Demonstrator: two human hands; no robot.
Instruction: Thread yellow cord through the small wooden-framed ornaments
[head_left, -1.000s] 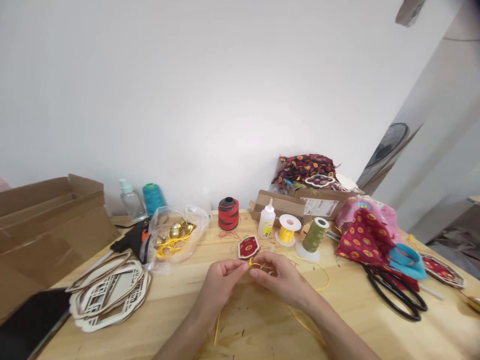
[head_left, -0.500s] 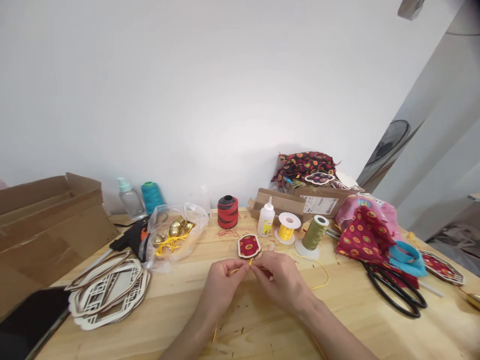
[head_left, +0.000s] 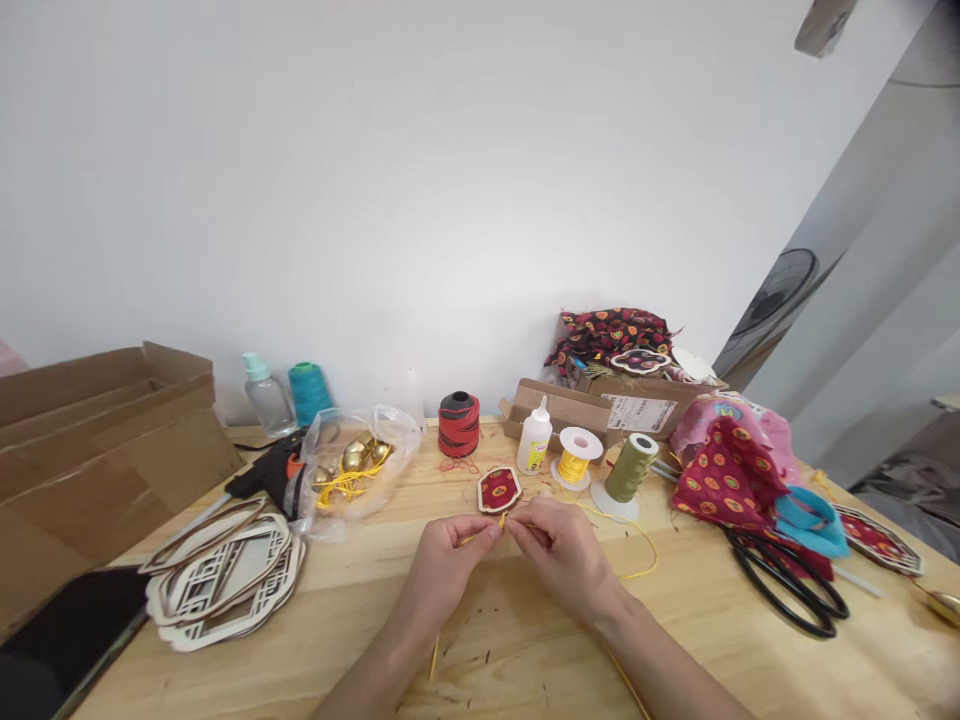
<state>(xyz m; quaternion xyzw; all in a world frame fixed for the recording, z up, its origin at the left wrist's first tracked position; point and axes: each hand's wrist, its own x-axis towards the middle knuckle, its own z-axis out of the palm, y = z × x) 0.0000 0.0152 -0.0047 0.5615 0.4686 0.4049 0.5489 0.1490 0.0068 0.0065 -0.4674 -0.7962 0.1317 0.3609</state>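
Left hand closed, thumb and index pinched on yellow cord. Right hand closed the same way, fingertips nearly meeting those of the left, just below a red fabric ornament with a wooden rim. Ornament directly ahead of both hands, either resting on the wooden table or barely above it; hard to tell which. Cord leading up to the ornament's lower tip; knot or loop, if any, hidden behind the fingers. 1 strand hanging below the left hand, 1 trailing out past the right hand.

Step in hand, on judgement: cord work at the ornament's tip. Next move, also on judgement: steady tension on both strands, pinch kept close to the tip.

Containers, working outward. Ahead and left of the left hand: clear plastic bag holding gold bells and loose yellow strands. Ahead of the right hand: cardboard box with a shipping label, printed fabric scraps heaped on top, interior out of view. Far left of the left hand: open cardboard carton, contents hidden by its walls.

Also ahead of the right hand: white glue bottle, yellow cord spool, olive thread cone. Ahead of the left hand: red-and-black thread spool. Left of the left hand: stack of wooden lattice frames. Right of the right hand: black-handled scissors.
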